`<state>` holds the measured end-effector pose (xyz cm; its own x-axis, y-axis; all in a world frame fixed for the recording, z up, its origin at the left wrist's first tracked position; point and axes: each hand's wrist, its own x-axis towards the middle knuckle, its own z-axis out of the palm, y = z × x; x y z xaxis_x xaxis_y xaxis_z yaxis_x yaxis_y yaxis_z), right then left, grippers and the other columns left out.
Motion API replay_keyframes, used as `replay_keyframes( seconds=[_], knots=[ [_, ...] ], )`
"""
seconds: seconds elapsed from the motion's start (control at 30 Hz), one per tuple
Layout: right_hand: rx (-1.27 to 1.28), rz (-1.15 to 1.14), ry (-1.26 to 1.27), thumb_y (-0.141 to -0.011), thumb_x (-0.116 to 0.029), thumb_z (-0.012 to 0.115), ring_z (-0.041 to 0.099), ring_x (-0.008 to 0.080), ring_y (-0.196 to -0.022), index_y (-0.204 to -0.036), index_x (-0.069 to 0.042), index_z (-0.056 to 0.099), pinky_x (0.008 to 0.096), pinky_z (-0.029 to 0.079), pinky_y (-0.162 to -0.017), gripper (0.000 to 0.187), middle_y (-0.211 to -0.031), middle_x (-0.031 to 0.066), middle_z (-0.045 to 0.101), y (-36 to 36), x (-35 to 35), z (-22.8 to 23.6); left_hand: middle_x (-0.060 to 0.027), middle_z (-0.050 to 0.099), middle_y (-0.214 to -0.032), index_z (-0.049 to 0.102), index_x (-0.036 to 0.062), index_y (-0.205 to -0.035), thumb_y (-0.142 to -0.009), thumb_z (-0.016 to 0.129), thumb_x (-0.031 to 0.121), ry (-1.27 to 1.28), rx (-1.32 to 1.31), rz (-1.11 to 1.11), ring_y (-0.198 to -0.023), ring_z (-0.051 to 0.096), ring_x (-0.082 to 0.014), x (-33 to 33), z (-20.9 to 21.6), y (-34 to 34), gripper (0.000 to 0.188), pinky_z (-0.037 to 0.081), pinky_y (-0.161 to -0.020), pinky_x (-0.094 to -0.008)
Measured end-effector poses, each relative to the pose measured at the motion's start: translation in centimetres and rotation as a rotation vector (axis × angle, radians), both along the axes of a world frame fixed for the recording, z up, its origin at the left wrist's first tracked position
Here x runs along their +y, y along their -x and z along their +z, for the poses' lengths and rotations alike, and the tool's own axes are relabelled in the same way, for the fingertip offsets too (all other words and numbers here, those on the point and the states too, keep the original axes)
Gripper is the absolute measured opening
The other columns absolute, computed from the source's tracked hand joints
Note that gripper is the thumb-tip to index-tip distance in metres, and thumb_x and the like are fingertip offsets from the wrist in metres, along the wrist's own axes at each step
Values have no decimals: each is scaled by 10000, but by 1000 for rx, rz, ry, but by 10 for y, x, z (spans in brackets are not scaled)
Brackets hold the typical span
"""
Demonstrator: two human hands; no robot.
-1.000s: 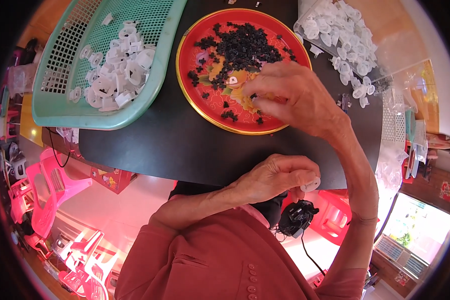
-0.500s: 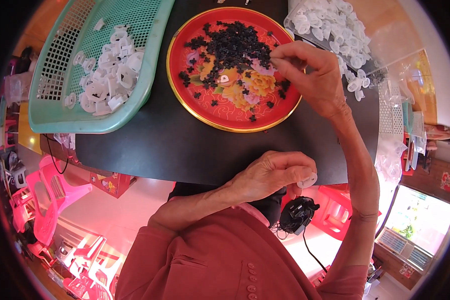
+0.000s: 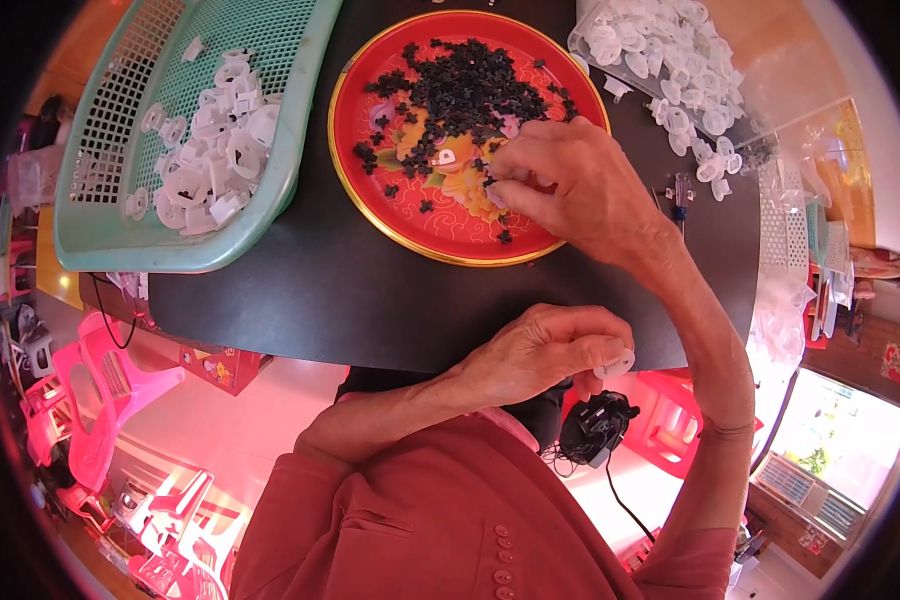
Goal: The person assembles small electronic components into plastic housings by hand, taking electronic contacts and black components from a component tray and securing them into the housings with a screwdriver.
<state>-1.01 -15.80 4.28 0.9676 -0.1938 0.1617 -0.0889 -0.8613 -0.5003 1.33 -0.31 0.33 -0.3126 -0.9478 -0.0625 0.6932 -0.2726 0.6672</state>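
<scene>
My left hand [image 3: 555, 345] is closed near the front edge of the table, its thumb and fingers pinching a round white plastic piece [image 3: 618, 364]. Above the red round tray [image 3: 450, 240], which has a gold rim and a flower pattern, my right hand [image 3: 590, 190] reaches in from the right. Its thumb and forefinger close on a small black cross-shaped piece [image 3: 490, 183] at the fingertips. A heap of the same black pieces [image 3: 465, 90] lies at the tray's far side, with others scattered around. One small white piece [image 3: 444, 157] lies among them.
A green plastic basket [image 3: 185, 262] with white plastic parts [image 3: 215, 150] stands at the left. Many clear-white round parts [image 3: 660, 50] fill a container at the far right, some spilling onto the dark table [image 3: 270, 310]. A screwdriver [image 3: 681, 195] lies right of my right hand.
My right hand has moved left and nearer, from the tray's right rim to over the flowers. The tray and basket have shifted slightly left in view. My left hand stays put.
</scene>
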Motion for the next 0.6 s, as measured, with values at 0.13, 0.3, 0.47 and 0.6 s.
replay_keyframes(
  seconds=[0.13, 0.3, 0.47, 0.6],
  knots=[
    [-31, 33, 165, -737, -99, 601, 569, 276, -734, -804, -47, 597, 430, 419, -681, 85, -715, 79, 545, -4, 6, -2, -33, 572, -826, 582, -7, -960, -933, 505, 167, -11, -19, 2, -670, 531, -86, 0, 1, 0, 192, 451, -654, -238],
    [7, 70, 112, -740, -106, 600, 567, 273, -765, -815, -43, 599, 424, 405, -691, 99, -727, 74, 554, -3, 3, 0, -32, 572, -815, 587, -7, -952, -928, 514, 172, -11, 11, 14, -672, 532, -85, 0, 0, 1, 194, 450, -650, -239],
    [-52, 13, 7, -726, -103, 610, 570, 296, -715, -802, -21, 593, 409, 424, -649, 113, -716, 96, 564, -2, 0, 2, -30, 574, -816, 591, -4, -952, -928, 515, 175, -10, 3, 8, -670, 530, -84, 1, 0, 1, 196, 450, -649, -239],
    [66, -1, 53, -700, -112, 641, 576, 335, -684, -792, -9, 599, 427, 455, -626, 145, -724, 138, 580, -9, 7, 3, -28, 576, -819, 593, 0, -952, -926, 516, 172, -12, -4, 14, -669, 529, -84, 1, -1, 1, 190, 449, -652, -237]
  ],
)
